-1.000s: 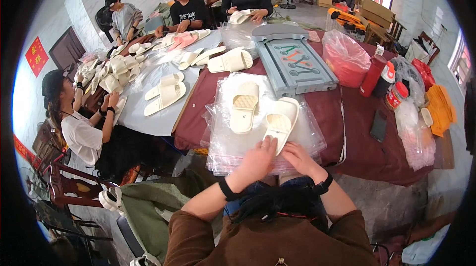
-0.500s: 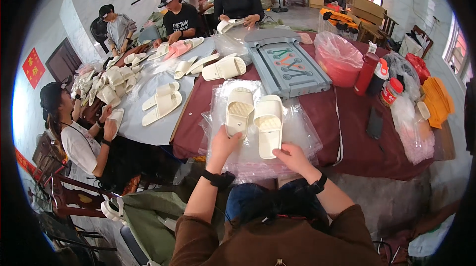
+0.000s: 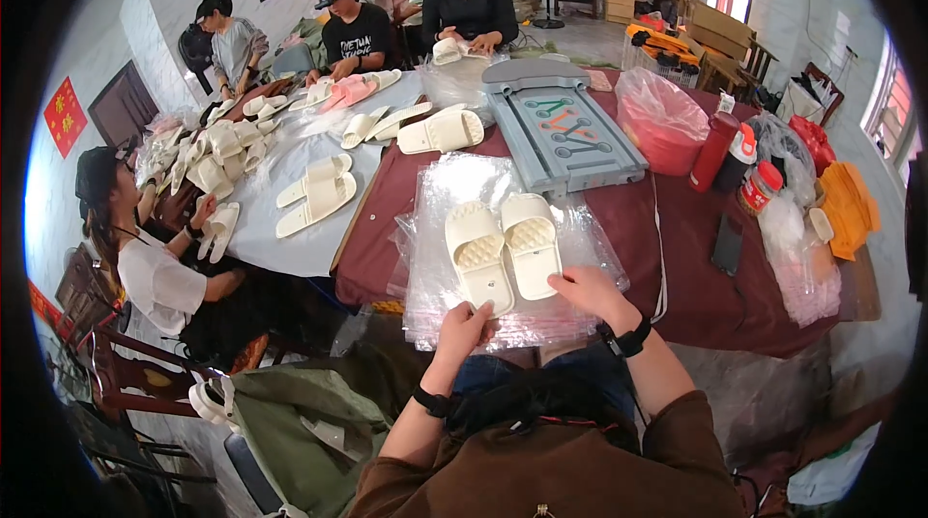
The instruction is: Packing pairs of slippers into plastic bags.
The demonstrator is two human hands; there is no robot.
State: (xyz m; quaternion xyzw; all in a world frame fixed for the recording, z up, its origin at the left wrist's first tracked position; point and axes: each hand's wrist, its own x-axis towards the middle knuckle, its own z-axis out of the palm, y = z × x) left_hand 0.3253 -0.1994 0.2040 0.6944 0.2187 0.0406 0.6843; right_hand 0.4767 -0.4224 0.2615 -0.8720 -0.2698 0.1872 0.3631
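Observation:
A pair of cream slide slippers rests side by side over a stack of clear plastic bags (image 3: 440, 194) at the table's near edge. My left hand (image 3: 465, 327) pinches the heel end of the left slipper (image 3: 480, 257). At the heel of the right slipper (image 3: 531, 245), my right hand (image 3: 588, 291) grips its outer edge between thumb and fingers. Both toe ends point away from me, and the quilted insoles face up. Dark bands circle both my wrists.
Beyond the bags stands a grey plastic folding stool (image 3: 565, 127). Further right are a pink-red bag (image 3: 667, 127), a red bottle (image 3: 713, 149), a lidded jar (image 3: 761, 187) and a phone (image 3: 728, 245). More slippers (image 3: 317, 197) lie leftward, where several co-workers (image 3: 150, 238) handle slippers.
The left slipper has shifted nearer me and tilted, its heel now lower right. The right slipper has turned slightly, and my right hand has moved up and right along its heel.

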